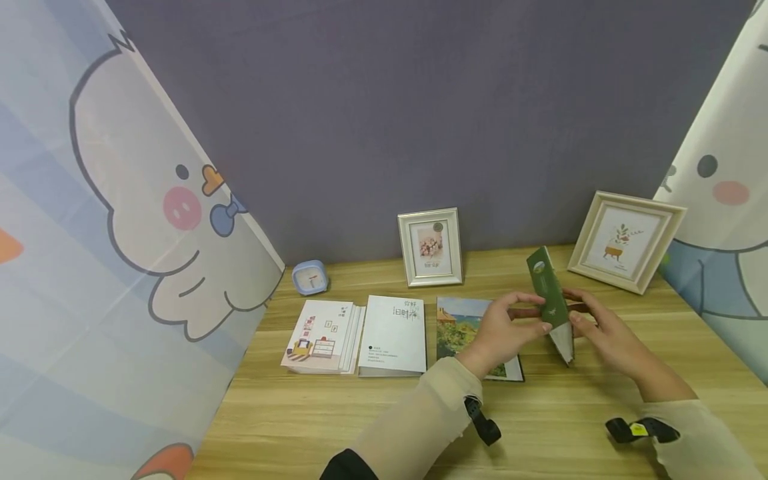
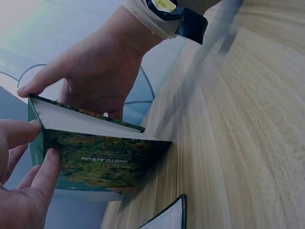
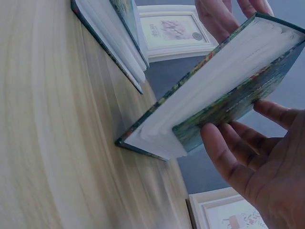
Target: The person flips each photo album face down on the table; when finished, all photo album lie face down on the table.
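A photo album [image 1: 551, 297] with a green spine and painted landscape covers is held between both hands, spine upward and pages slightly spread. My left hand [image 1: 504, 330] grips it from the left, fingertips on the spine and cover [image 2: 95, 160], which reads "PHOTO ALBUM". On the opposite side my right hand [image 1: 609, 333] holds the other cover with its fingertips, thumb near the spine's end. The album's lower edges [image 3: 143, 150] come down close to the tabletop. Another landscape album [image 1: 456, 327] lies left of it, partly hidden by my left hand and wrist.
Farther left lie a white album [image 1: 393, 337] and a white-covered stack [image 1: 318, 337] with a room drawing. Behind them stand a small blue clock [image 1: 310, 277] and a picture frame [image 1: 430, 248]. A second frame [image 1: 626, 242] leans at the back right of the wooden table [image 1: 288, 413].
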Available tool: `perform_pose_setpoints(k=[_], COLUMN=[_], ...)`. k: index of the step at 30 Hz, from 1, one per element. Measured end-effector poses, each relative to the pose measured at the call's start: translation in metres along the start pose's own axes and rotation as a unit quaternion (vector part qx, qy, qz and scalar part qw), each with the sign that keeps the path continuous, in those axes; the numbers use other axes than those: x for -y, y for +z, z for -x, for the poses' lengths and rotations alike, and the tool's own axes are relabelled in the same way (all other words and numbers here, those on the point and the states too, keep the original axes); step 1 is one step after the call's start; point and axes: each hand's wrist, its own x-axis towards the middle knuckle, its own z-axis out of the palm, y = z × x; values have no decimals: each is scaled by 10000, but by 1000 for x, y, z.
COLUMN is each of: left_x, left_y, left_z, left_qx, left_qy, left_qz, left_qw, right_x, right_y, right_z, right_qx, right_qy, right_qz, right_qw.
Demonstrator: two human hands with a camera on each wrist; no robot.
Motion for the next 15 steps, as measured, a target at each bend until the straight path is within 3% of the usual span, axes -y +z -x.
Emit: perform_pose_setpoints(k=[6,11,15], left_x=[4,10,12], left_y=[1,3,5], left_z=[-2,0,1], left_qx=[1,58,156], left_qy=[-46,-409,-399], left_qz=[36,-332,-642], left_qw=[10000,9986,9970], right_x=[-1,-3,-5], right_y=[-7,-11,-13], right_z=[1,3,4], right_qx=[184,311,360], right_qy=[265,332,361], right_qz=[-185,-346,-567], right_qw=[9993,9984,9971])
